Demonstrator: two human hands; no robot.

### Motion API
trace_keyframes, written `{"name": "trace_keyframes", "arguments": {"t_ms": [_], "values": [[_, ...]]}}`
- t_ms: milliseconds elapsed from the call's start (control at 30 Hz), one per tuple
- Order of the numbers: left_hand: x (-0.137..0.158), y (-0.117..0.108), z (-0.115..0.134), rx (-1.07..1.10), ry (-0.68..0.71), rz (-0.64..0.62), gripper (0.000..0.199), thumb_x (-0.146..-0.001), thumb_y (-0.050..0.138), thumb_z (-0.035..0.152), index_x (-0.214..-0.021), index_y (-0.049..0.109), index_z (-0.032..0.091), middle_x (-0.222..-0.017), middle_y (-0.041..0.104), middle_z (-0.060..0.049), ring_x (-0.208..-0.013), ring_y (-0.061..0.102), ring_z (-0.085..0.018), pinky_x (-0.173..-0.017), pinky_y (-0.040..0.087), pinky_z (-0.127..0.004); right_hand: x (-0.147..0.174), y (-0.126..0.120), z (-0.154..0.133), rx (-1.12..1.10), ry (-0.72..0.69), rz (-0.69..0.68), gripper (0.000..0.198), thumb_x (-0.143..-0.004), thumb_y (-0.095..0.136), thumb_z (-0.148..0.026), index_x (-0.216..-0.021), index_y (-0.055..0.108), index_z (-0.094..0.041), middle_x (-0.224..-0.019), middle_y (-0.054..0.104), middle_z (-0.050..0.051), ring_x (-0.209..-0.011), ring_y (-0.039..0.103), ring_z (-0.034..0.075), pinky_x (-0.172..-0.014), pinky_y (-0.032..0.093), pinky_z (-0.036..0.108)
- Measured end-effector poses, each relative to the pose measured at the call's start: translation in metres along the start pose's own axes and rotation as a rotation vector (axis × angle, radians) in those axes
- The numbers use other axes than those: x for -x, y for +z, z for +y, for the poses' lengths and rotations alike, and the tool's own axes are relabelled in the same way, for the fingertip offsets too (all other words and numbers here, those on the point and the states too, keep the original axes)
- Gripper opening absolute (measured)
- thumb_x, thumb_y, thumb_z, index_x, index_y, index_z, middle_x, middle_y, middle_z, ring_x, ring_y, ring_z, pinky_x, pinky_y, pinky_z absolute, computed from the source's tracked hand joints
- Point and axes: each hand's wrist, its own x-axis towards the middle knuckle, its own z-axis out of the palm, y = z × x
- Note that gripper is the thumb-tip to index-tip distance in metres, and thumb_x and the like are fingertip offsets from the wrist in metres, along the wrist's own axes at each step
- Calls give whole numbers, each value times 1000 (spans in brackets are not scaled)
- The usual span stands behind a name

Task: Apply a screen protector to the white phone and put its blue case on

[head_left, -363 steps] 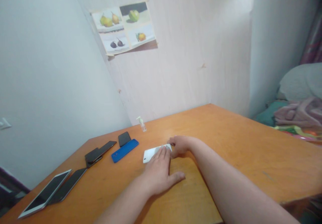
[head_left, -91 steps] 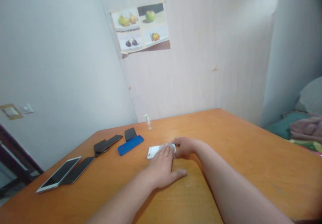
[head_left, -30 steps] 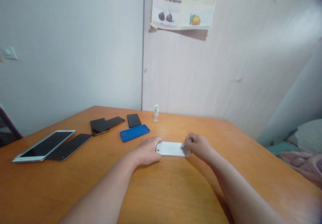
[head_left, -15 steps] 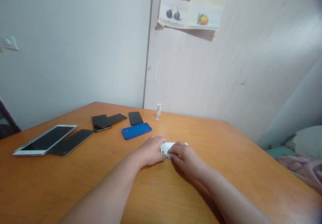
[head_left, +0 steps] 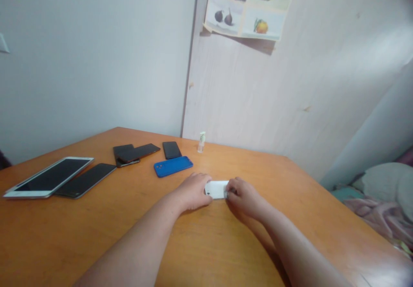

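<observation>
A white phone lies back up on the table in front of me, its camera at the left end. My left hand is closed around that end, thumb on the near edge and fingers on the far one. At the right end, my right hand has its fingers bunched together and pressed on the phone's back. A small pale scrap that looks like a wiping cloth shows under those fingertips; most of it is hidden. The phone's right end is partly covered by this hand.
Beyond my hands lie a blue phone case, a dark phone and a small pump bottle. To the left are two overlapping dark phones, a larger black phone and a white tablet. The wooden table meets the wall behind.
My right hand has slid rightward along the phone's back, from near the camera end to the far right end. My left hand keeps its hold. The view has shifted slightly.
</observation>
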Motion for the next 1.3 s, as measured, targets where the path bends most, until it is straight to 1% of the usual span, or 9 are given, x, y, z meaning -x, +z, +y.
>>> {"name": "trace_keyframes", "arguments": {"t_ms": [133,300,500,600,700,900,1033,1167,1300], "values": [[1,-1,0,6,14,1,37,-70,72,36,-103,64,22,-106,64,-7,-101,58,-27,-83,46,-32,-8,-10,35,78,178,26,13,-75,56,-8,-79,65,-16,-81,64,5,-78,56,16,-68,37,24],[0,-1,3,10,16,0,35,-71,72,38,-102,65,23,-106,66,-7,-102,58,-29,-85,45,-35,-11,-13,54,74,247,53,17,-72,55,-8,-79,68,-16,-79,67,4,-75,57,16,-65,36,25],[-3,2,4,17,24,36,29,-71,71,35,-95,66,21,-101,68,-9,-98,60,-29,-81,44,-34,-11,-13,53,39,304,128,17,-69,53,-7,-75,66,-16,-72,67,4,-70,58,17,-61,35,25],[-4,3,3,35,11,49,24,-73,68,36,-92,66,22,-94,69,-6,-89,63,-25,-72,43,-31,-11,-17,50,5,300,189,16,-73,51,-12,-79,66,-17,-74,68,3,-71,59,17,-62,37,25],[-4,3,2,129,-64,62,23,-76,65,38,-93,65,23,-88,69,-4,-80,63,-21,-63,40,-27,-12,-21,43,-32,269,247,16,-77,49,-19,-81,65,-19,-76,68,2,-72,59,16,-63,39,25],[-6,6,0,269,-160,95,29,-78,64,43,-98,63,22,-89,70,-4,-77,64,-20,-62,40,-26,-13,-21,38,-315,285,382,16,-75,52,-26,-80,65,-19,-71,66,1,-68,59,17,-64,42,27],[-7,7,-1,373,-178,120,34,-80,61,50,-95,65,21,-85,70,-2,-75,64,-19,-60,40,-26,-13,-20,36,-522,285,370,18,-76,54,-29,-83,65,-18,-71,66,1,-67,59,15,-65,45,27],[-7,5,1,465,-196,113,36,-82,58,54,-84,66,19,-74,68,0,-69,62,-18,-57,39,-25,-12,-19,30,-529,338,313,20,-78,55,-33,-83,66,-18,-73,66,1,-62,59,14,-59,44,25],[-8,1,5,446,-166,122,39,-86,51,53,-74,65,19,-69,65,1,-68,59,-18,-57,37,-25,-11,-18,21,-592,366,290,31,-80,61,-47,-88,66,-18,-67,64,1,-55,56,13,-50,39,23]]}}
